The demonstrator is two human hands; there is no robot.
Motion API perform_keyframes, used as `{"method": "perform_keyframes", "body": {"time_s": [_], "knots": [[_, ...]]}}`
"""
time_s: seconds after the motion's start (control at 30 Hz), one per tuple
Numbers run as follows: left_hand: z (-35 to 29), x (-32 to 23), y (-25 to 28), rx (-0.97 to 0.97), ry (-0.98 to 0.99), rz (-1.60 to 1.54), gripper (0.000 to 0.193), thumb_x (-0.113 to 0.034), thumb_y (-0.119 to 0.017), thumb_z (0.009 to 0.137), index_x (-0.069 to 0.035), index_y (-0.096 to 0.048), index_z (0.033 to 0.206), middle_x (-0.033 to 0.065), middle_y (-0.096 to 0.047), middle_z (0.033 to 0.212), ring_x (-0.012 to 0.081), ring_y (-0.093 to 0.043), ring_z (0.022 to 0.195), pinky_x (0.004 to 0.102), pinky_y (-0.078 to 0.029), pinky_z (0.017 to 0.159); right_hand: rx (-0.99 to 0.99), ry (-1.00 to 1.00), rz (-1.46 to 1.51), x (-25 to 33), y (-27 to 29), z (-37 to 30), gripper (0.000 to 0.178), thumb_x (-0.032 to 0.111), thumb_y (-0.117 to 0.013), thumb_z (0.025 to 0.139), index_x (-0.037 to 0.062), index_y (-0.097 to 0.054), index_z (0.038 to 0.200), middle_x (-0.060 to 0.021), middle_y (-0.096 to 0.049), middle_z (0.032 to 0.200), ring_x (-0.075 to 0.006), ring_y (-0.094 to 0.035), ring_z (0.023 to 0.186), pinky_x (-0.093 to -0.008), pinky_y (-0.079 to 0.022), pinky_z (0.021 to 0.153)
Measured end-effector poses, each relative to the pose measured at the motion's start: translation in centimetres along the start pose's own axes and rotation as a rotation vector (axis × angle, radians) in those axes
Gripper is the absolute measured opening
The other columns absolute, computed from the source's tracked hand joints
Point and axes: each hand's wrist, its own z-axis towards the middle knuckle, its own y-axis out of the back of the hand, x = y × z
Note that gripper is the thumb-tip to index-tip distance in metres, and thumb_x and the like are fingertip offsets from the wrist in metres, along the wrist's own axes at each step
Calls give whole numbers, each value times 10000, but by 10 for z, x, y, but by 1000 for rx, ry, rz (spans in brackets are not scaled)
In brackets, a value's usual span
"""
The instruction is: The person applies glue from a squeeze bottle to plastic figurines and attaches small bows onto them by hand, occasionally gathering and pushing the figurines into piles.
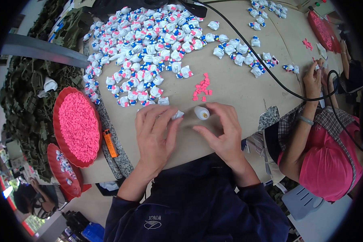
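Note:
My left hand [153, 131] is closed around a small white figurine [177, 115], pinched between thumb and fingers. Most of that piece is hidden by the fingers. Beside it, a small white bottle [201, 113] with a yellowish tip stands on the table. My right hand [226, 135] curves around the bottle with thumb and fingers apart; its fingertips are close to the bottle, and whether they touch cannot be told. Just beyond lies a loose group of small pink pieces [202, 86]. A large heap of white, blue and pink figurines [149, 48] covers the far left of the table.
At left stand a red basin [56, 133] of pink pieces and a smaller red basin [70, 187] with some figurines. An orange box cutter [110, 143] lies nearby. A black cable [266, 66] crosses the right side, where a person in pink [326, 161] works.

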Motion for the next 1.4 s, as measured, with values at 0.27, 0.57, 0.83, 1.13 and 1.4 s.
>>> {"method": "perform_keyframes", "body": {"time_s": [0.27,0.57,0.83,1.13,1.4], "knots": [[86,15,-33,210,-171,103,300,-35,-695,717,-10,-647,1013,111,-600,970,275,-521,941,381,-426,806,14,18,268,-20,-5,-10,360,0,-677,723,5,-579,1069,-125,-637,1016,-233,-614,868,-316,-489,727],[134,10,-84,236,-430,70,293,-147,-723,704,-13,-648,954,128,-604,909,286,-529,879,398,-424,785,17,-69,385,-20,9,-9,315,-4,-621,791,-26,-549,1096,-130,-630,1040,-186,-592,950,-295,-449,854],[140,-6,-89,345,-214,-81,302,-58,-629,784,-16,-636,1083,118,-595,878,228,-580,838,330,-474,721,-123,9,417,-29,4,-17,313,47,-647,802,-30,-553,1090,-122,-605,950,-186,-578,811,-279,-466,728],[26,-6,-2,671,802,-1219,391,34,-632,833,0,-557,1215,75,-613,1071,91,-585,808,217,-489,723,-126,34,492,-22,3,-23,323,88,-618,838,-37,-525,1120,-132,-585,907,-204,-557,771,-292,-458,685],[-34,-1,-21,388,708,-1401,376,24,-640,833,26,-555,1200,83,-614,1041,134,-618,821,248,-522,744,78,-11,358,-5,2,-24,338,71,-631,822,-33,-530,1127,-156,-595,945,-225,-583,808,-299,-469,717]]}}
